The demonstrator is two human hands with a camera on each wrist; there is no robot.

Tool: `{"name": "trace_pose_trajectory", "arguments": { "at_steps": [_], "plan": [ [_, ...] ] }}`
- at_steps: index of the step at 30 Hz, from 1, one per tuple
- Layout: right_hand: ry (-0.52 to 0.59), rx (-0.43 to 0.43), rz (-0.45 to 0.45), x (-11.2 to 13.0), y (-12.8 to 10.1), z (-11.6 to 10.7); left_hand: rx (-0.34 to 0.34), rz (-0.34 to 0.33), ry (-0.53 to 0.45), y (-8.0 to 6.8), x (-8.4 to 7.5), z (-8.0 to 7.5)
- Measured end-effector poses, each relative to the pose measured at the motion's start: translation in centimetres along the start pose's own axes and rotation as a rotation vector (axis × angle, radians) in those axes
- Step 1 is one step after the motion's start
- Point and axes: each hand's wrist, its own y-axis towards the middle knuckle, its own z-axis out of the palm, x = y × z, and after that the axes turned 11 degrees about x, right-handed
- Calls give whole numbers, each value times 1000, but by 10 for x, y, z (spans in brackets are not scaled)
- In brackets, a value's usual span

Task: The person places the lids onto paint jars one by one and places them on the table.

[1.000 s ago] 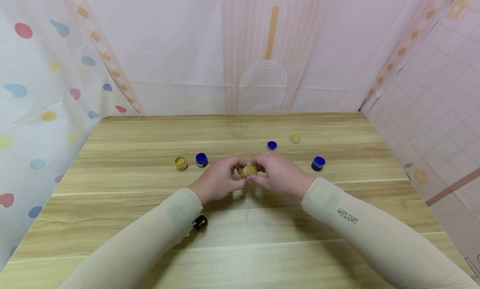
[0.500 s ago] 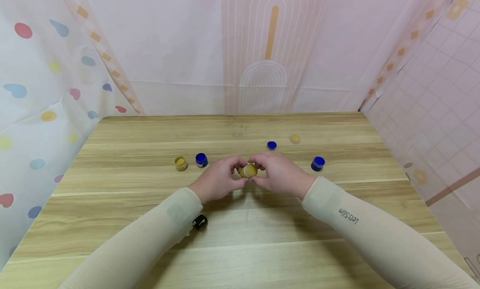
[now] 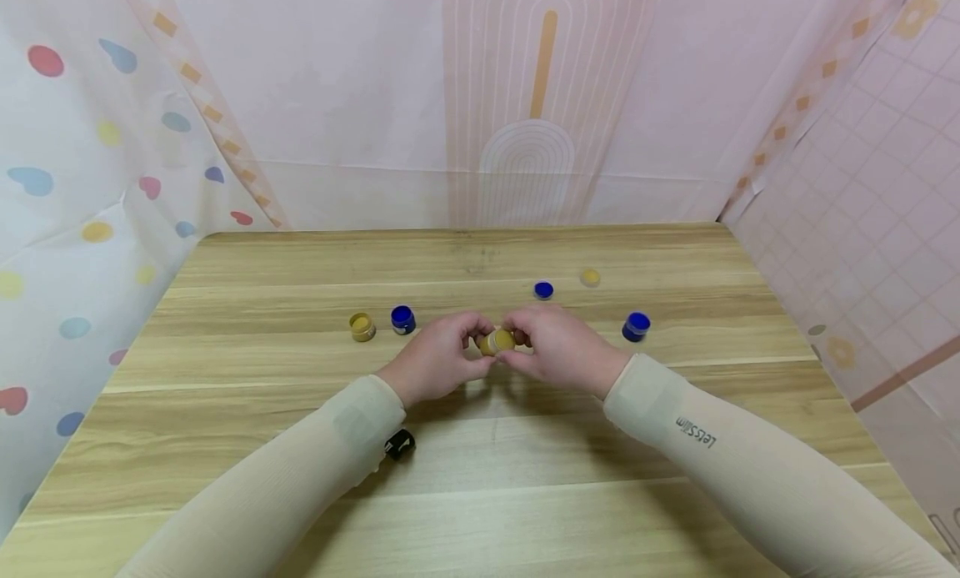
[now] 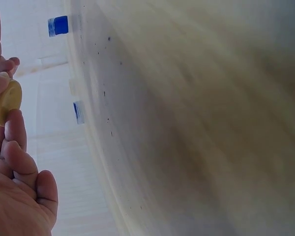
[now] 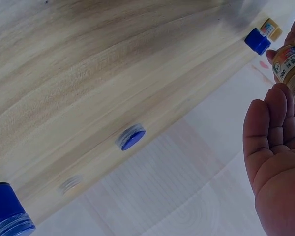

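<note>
The small yellow paint pot (image 3: pixel 497 342) is held just above the wooden surface (image 3: pixel 480 478), between both hands at the middle of the near row. The left hand (image 3: pixel 435 363) has its fingertips curled round the pot's left end, and the right hand (image 3: pixel 558 349) pinches the right end; each grip is closed on the pot. In the left wrist view a yellow cap end (image 4: pixel 7 101) shows between the fingers, so the lid looks seated or nearly so; whether it is being turned on or off I cannot tell.

Left of the yellow pot stand an open yellow pot (image 3: pixel 362 326) and a blue pot (image 3: pixel 402 319), side by side. Right of it stands another blue pot (image 3: pixel 636 326). Beyond it, further back on the surface, lie a blue lid (image 3: pixel 543 290) and a yellow lid (image 3: pixel 590 277), loose. As a judgement, the work is partway: at least one pot stands uncapped and two lids lie unused.

The held pot carries a coloured printed label (image 5: pixel 286 61), too small to read. The right sleeve (image 3: pixel 697 434) bears the word "LetsSlim".
</note>
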Motion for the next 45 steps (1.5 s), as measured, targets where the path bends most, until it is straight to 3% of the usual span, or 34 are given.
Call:
{"name": "trace_pose_trajectory", "arguments": {
  "at_steps": [45],
  "plan": [
    [-17,-1,-30,0,-1,0,12,-1,0,1,1,-1]
  ]
}}
